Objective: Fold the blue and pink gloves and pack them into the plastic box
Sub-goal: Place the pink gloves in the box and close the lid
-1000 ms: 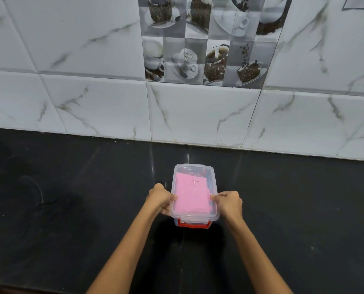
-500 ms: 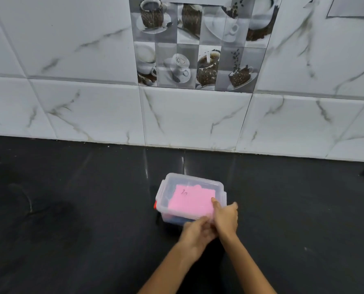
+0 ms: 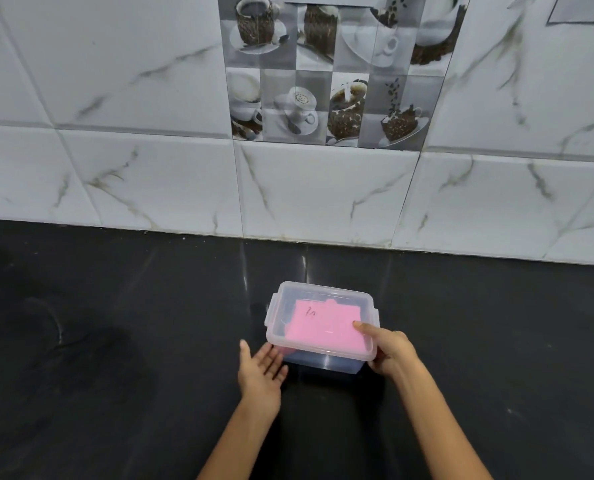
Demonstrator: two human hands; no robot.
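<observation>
A clear rectangular plastic box (image 3: 323,327) with its lid on is seen standing on the black polished countertop (image 3: 115,341), near the white marbled wall tiles (image 3: 323,192). Its long axis is laid roughly left to right, the right end turned slightly nearer. A folded pink glove (image 3: 326,329) is seen through the lid. The box's near right corner is grasped by the right hand (image 3: 390,351), thumb on the lid. The left hand (image 3: 261,370) is held flat, fingers released, at the near left corner.

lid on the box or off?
On. The clear lid sits flat over the plastic box, pink glove visible beneath it. Cannot tell whether the side clips are latched.
</observation>
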